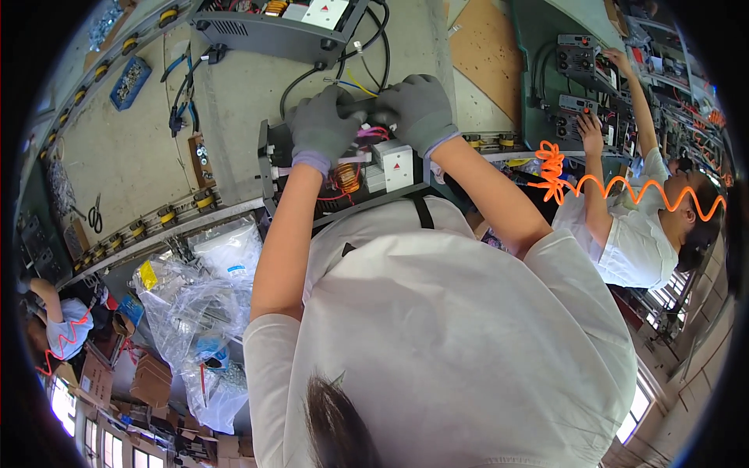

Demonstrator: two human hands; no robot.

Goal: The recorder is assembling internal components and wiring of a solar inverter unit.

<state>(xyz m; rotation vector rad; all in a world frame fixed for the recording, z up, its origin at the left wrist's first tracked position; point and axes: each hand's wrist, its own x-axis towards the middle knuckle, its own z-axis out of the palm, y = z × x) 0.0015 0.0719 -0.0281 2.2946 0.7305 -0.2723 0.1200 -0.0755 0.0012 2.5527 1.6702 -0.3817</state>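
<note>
An open electrical unit (269, 168) in a black metal case lies right in front of me, tilted toward my body. Inside show a copper-wound coil (346, 178), a silver heat sink (376, 178), a white plate (396, 163) with a red mark, and pink and red wires. My left hand (321, 125), in a grey glove, is bent over the unit's far side. Beside it, my right hand (417, 113), also gloved, curls over the same side. Their fingertips are hidden, and I cannot tell what they grip. Just beyond them rise yellow-green and blue wires (355, 84).
Another open unit (273, 35) stands farther back, trailing black cables. Cutters (173, 69), a blue screw box (130, 83) and scissors (95, 215) lie left. Roller tracks (166, 214) edge the bench. Plastic bags (203, 304) lie lower left. At right, a co-worker (624, 218) touches finished-looking units (577, 117).
</note>
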